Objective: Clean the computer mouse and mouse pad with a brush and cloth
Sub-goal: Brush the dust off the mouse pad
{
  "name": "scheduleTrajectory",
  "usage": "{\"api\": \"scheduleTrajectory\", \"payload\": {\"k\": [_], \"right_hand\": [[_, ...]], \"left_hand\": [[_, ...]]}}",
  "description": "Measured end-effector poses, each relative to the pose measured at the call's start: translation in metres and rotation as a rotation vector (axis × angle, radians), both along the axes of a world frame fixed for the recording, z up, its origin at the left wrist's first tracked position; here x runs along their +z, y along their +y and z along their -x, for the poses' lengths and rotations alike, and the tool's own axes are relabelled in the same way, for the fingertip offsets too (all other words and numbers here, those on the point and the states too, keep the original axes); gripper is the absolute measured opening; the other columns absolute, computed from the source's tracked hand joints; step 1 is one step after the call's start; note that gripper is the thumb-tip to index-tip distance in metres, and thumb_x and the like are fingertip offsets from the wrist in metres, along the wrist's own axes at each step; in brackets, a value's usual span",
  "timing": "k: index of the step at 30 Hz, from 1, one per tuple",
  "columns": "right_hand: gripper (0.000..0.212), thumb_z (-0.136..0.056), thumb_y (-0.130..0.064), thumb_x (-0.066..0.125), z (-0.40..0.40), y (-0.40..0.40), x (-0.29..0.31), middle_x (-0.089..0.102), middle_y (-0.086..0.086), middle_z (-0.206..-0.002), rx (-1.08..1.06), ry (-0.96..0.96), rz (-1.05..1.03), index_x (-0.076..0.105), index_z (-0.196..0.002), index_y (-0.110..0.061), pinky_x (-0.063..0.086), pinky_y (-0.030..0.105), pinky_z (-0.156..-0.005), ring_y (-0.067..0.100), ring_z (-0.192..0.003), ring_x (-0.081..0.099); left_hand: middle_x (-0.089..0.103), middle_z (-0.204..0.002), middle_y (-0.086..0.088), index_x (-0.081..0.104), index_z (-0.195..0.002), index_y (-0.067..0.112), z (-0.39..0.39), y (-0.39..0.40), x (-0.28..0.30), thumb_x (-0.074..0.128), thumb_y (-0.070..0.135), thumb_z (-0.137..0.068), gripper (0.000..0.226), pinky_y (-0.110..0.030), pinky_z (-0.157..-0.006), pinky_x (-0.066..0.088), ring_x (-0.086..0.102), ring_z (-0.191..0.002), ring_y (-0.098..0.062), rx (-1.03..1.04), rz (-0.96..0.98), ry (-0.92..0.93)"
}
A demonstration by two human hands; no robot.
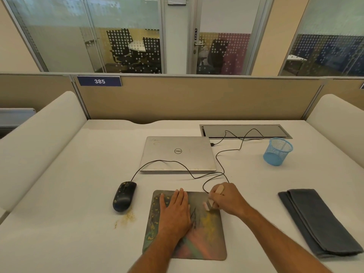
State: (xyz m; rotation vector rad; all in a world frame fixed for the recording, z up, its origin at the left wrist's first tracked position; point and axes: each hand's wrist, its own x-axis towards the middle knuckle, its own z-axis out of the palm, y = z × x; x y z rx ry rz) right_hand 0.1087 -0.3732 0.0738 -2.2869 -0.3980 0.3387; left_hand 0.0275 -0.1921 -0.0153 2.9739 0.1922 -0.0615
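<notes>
Head camera looks down on one white desk with one of each thing on it: one mouse pad, one black mouse, one brush, one folded grey cloth, one closed laptop, one blue mesh cup and one patch of yellowish crumbs.

The mouse pad lies near the front edge of the desk, about midway along it. The mouse sits just beside the pad's far left corner, its cable looping back over the laptop. The crumbs lie on the desk just in front of the mouse. The cloth lies towards the right edge, well apart from the pad. The cup stands towards the far right corner.

Two hands are in view. The left hand lies flat on the pad's left half, palm down, fingers straight and close together, pointing away from the person. The right hand curls round the brush handle over the pad's far right corner, with the bristles tilted down and left to the pad.
</notes>
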Motion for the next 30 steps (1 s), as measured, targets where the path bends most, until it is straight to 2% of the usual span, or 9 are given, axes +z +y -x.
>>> {"api": "scheduleTrajectory", "payload": {"k": [4, 8, 13, 16, 18, 21, 24, 27, 30], "right_hand": [[0.020, -0.083, -0.013, 0.066, -0.008, -0.010, 0.006, 0.069, -0.005, -0.063, -0.026, -0.098, -0.132, 0.069, -0.067, -0.023, 0.053, 0.031, -0.059, 0.012, -0.060, 0.064], [0.009, -0.085, -0.029, 0.071, -0.016, -0.022, 0.009, 0.066, -0.010, -0.064, 0.122, -0.288, 0.028, 0.066, -0.078, -0.026, 0.041, 0.018, -0.053, 0.009, -0.059, 0.058], [0.007, -0.085, -0.030, 0.074, -0.015, -0.027, 0.005, 0.071, -0.014, -0.076, 0.354, -0.300, 0.162, 0.076, -0.084, -0.023, 0.039, 0.010, -0.061, -0.001, -0.065, 0.058], [0.006, -0.081, -0.026, 0.076, -0.018, -0.028, 0.007, 0.066, -0.020, -0.067, 0.330, -0.235, 0.152, 0.077, -0.077, -0.021, 0.043, 0.014, -0.060, 0.000, -0.066, 0.061], [0.007, -0.081, -0.022, 0.076, -0.022, -0.029, 0.010, 0.064, -0.022, -0.065, 0.289, -0.276, 0.098, 0.076, -0.075, -0.019, 0.042, 0.011, -0.059, 0.001, -0.066, 0.062], [0.010, -0.085, -0.027, 0.075, -0.020, -0.030, 0.013, 0.070, -0.016, -0.074, 0.318, -0.346, 0.136, 0.077, -0.079, -0.018, 0.040, 0.008, -0.062, 0.002, -0.066, 0.059], [0.008, -0.081, -0.027, 0.077, -0.021, -0.033, 0.011, 0.071, -0.013, -0.071, 0.339, -0.225, 0.209, 0.077, -0.076, -0.021, 0.044, 0.015, -0.061, 0.004, -0.069, 0.062], [0.006, -0.078, -0.016, 0.077, -0.025, -0.036, 0.013, 0.069, -0.014, -0.066, 0.278, -0.180, 0.132, 0.077, -0.072, -0.018, 0.045, 0.016, -0.060, 0.002, -0.068, 0.064], [0.007, -0.081, -0.022, 0.076, -0.022, -0.036, 0.013, 0.072, -0.011, -0.072, 0.261, -0.270, 0.110, 0.077, -0.076, -0.018, 0.047, 0.019, -0.063, 0.005, -0.069, 0.064]], "left_hand": [[0.004, -0.166, 0.001, 0.005, -0.157, 0.019, 0.000, 0.000, -0.001, 0.008, 0.043, -0.103, 0.059, -0.058, -0.111, -0.021, -0.003, -0.152, -0.014, -0.001, 0.000, -0.005], [0.004, -0.166, 0.002, 0.004, -0.158, 0.019, -0.001, 0.000, -0.002, 0.008, 0.043, -0.103, 0.059, -0.058, -0.111, -0.021, -0.004, -0.152, -0.014, -0.001, -0.007, -0.005], [0.003, -0.166, 0.002, 0.004, -0.157, 0.020, -0.001, 0.000, -0.003, 0.007, 0.043, -0.103, 0.059, -0.058, -0.112, -0.021, -0.004, -0.152, -0.014, 0.005, -0.002, -0.003], [0.002, -0.166, 0.002, 0.004, -0.157, 0.020, -0.001, 0.000, -0.002, 0.008, 0.043, -0.103, 0.059, -0.058, -0.112, -0.020, -0.005, -0.152, -0.014, 0.005, 0.004, -0.002], [0.003, -0.166, 0.002, 0.004, -0.158, 0.020, -0.001, 0.000, -0.002, 0.008, 0.042, -0.103, 0.059, -0.059, -0.113, -0.019, -0.005, -0.152, -0.014, 0.004, 0.006, -0.001], [0.003, -0.166, 0.002, 0.004, -0.158, 0.020, 0.000, 0.000, -0.002, 0.008, 0.042, -0.103, 0.059, -0.060, -0.114, -0.018, -0.005, -0.152, -0.014, 0.005, 0.008, -0.001], [0.002, -0.166, 0.002, 0.003, -0.157, 0.020, -0.001, 0.000, -0.002, 0.008, 0.043, -0.103, 0.059, -0.059, -0.113, -0.020, -0.005, -0.152, -0.014, 0.002, 0.006, 0.002], [0.003, -0.166, 0.002, 0.005, -0.158, 0.019, 0.000, 0.000, -0.002, 0.010, 0.042, -0.103, 0.059, -0.059, -0.113, -0.018, -0.004, -0.152, -0.013, 0.004, 0.009, -0.005], [0.004, -0.166, 0.002, 0.007, -0.158, 0.020, 0.000, 0.000, -0.002, 0.011, 0.041, -0.103, 0.059, -0.060, -0.114, -0.017, -0.003, -0.152, -0.013, 0.009, 0.011, -0.013]]}}
